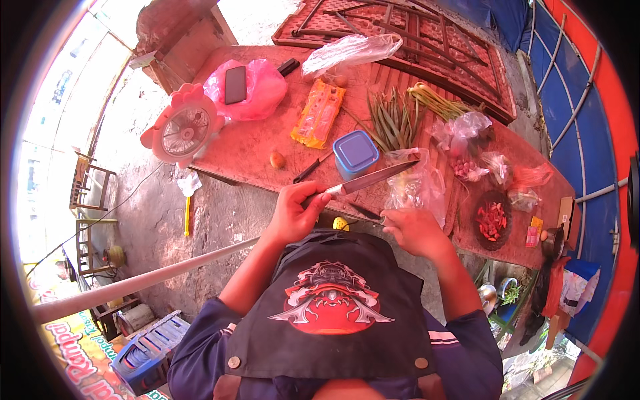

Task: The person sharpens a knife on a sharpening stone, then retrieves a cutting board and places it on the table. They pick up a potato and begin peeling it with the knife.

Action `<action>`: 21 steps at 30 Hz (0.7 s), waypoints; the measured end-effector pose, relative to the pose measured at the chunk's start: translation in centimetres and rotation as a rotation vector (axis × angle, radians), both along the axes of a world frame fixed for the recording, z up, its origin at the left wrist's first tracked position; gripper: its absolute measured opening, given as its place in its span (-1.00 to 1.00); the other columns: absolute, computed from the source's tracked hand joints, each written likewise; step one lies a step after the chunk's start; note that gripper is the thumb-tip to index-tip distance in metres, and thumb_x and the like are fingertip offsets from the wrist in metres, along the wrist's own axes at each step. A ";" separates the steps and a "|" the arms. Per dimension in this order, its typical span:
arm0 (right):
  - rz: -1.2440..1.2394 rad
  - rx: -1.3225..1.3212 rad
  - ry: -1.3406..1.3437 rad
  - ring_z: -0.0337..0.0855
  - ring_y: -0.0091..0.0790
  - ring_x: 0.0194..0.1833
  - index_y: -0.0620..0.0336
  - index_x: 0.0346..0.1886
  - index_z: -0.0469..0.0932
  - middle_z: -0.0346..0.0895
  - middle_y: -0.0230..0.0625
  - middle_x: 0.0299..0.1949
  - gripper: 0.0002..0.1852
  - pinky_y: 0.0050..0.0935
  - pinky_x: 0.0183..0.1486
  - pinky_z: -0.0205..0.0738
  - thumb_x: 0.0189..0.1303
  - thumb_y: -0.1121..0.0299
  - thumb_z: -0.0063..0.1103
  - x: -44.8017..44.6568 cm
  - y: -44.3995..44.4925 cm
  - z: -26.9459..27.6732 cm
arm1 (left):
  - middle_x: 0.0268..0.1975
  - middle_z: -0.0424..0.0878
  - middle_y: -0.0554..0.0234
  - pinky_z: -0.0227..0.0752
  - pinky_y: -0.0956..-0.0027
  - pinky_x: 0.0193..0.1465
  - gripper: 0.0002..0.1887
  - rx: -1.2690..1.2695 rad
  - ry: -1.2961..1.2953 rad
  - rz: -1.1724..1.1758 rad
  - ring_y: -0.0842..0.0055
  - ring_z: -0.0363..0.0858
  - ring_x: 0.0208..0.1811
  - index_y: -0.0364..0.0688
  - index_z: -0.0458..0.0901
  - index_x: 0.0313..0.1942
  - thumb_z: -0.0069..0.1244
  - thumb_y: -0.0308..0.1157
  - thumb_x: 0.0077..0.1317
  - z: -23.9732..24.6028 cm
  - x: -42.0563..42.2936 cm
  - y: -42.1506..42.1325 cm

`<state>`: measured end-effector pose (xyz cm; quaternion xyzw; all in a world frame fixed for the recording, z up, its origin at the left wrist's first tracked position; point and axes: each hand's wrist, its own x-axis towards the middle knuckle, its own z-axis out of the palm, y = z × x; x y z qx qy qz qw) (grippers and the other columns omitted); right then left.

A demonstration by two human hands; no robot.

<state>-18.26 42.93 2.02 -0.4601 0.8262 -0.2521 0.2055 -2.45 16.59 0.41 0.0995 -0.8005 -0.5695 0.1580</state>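
Note:
My left hand (300, 210) is closed around the handle of a large kitchen knife (380, 177). Its blade points right, above the table edge, and passes in front of a blue lidded plastic container (356, 150). My right hand (415, 232) has its fingers curled at the table edge, by a clear plastic bag (417, 185); whether it grips anything is unclear. A dark, slim object (365, 210) lies between the hands, partly hidden. Behind my left hand, a smaller black-handled knife (306, 171) rests on the table near a small brown round item (277, 160).
The worn red table (240, 150) carries long green leaves (395, 120), an orange packet (320, 115), a pink bag (265, 90) under a phone (235, 85), and a fan (187, 127). A stone mortar (481, 242) with cut red pieces stands right. A pale pole (150, 277) crosses at left.

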 end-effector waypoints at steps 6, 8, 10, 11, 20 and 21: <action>-0.067 -0.351 -0.915 0.81 -0.34 -0.12 0.33 0.15 0.61 0.75 -0.28 -0.14 -0.72 -0.32 -0.04 0.66 0.57 0.32 0.17 2.0 -1.8 1.5 | -0.49 0.56 0.06 0.34 0.28 -0.37 -0.83 0.075 0.014 0.010 0.43 0.45 -0.50 -0.36 0.73 -0.18 0.17 -0.39 0.48 -0.4 0.4 -2.3; 0.150 -0.021 -0.390 0.79 -0.40 -0.13 0.32 0.08 0.63 0.74 -0.31 -0.19 -0.76 -0.34 -0.05 0.65 0.55 0.34 0.21 3.2 -3.2 2.8 | -0.49 0.57 0.07 0.35 0.27 -0.37 -0.83 -0.026 0.000 -0.003 0.45 0.46 -0.49 -0.37 0.72 -0.18 0.16 -0.40 0.48 -0.2 0.7 -3.7; 0.130 0.006 -0.137 0.82 -0.34 -0.14 0.25 0.03 0.68 0.78 -0.26 -0.20 -0.80 -0.31 -0.03 0.66 0.44 0.38 0.31 3.9 -4.4 3.8 | -0.50 0.57 0.08 0.35 0.28 -0.37 -0.83 -0.058 -0.004 -0.016 0.48 0.45 -0.48 -0.37 0.72 -0.17 0.16 -0.40 0.49 0.1 1.0 -4.8; -0.024 -0.118 -0.151 0.82 -0.26 -0.10 0.22 0.05 0.67 0.79 -0.23 -0.17 -0.78 -0.25 -0.01 0.65 0.42 0.38 0.32 4.0 -5.0 4.1 | -0.50 0.56 0.09 0.34 0.29 -0.37 -0.82 -0.042 0.010 -0.026 0.50 0.45 -0.48 -0.38 0.72 -0.17 0.17 -0.40 0.49 0.3 1.0 -5.4; -0.243 0.019 -0.248 0.82 -0.19 -0.08 0.20 0.15 0.61 0.79 -0.20 -0.10 -0.73 -0.18 -0.01 0.65 0.49 0.33 0.24 5.6 -9.4 1.8 | -0.53 0.53 0.12 0.31 0.33 -0.39 -0.79 0.015 0.057 -0.125 0.56 0.41 -0.50 -0.38 0.74 -0.14 0.18 -0.36 0.50 1.3 1.8 -11.0; -0.433 -0.103 -0.542 0.82 -0.12 -0.06 0.18 0.15 0.62 0.79 -0.21 -0.10 -0.72 -0.12 0.02 0.65 0.46 0.31 0.26 5.9 -9.7 2.0 | -0.53 0.54 0.12 0.31 0.33 -0.39 -0.79 -0.017 0.044 -0.136 0.57 0.42 -0.50 -0.38 0.75 -0.14 0.18 -0.35 0.50 1.0 1.8 -11.5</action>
